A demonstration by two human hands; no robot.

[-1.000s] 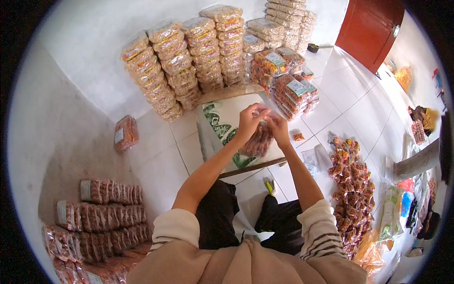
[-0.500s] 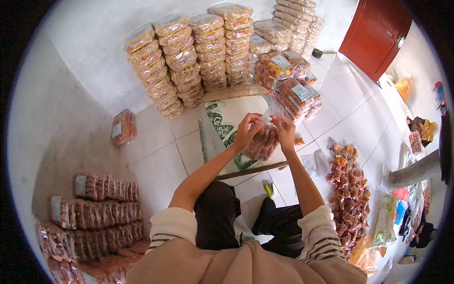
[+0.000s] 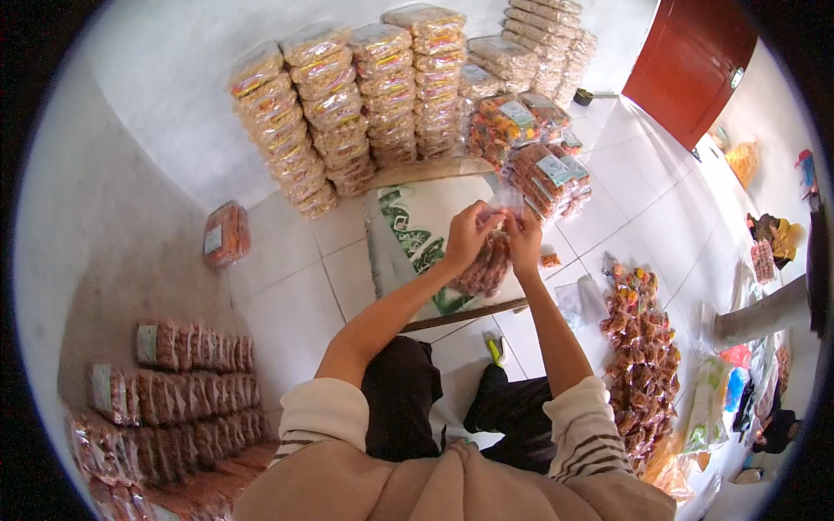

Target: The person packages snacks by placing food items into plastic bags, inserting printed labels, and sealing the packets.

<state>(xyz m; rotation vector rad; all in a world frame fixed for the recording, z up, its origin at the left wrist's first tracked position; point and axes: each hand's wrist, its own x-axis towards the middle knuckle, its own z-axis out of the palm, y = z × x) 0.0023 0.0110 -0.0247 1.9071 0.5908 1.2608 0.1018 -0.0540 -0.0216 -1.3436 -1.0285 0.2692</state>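
A clear plastic bag [image 3: 483, 271] filled with reddish-brown pieces rests on the low table [image 3: 452, 193], near its right side. At the bag's gathered top, my left hand [image 3: 469, 233] pinches the plastic between closed fingers. My right hand [image 3: 523, 236] grips the same neck from the other side, and the two hands almost meet. Loose clear film sticks up beyond the fingertips. A small orange packet [image 3: 550, 260] lies just right of my right hand.
Tall stacks of packed bags [image 3: 326, 108] line the back wall. Labelled packs [image 3: 549, 181] stand behind the table's right corner. Brown snack packets [image 3: 641, 339] are heaped at right, rows of filled packs [image 3: 187, 395] at left. A yellow-green handled tool [image 3: 496, 349] lies by my foot.
My left hand has moved right and slightly up, closer to my right hand. The bag's neck is now gathered more tightly between them.
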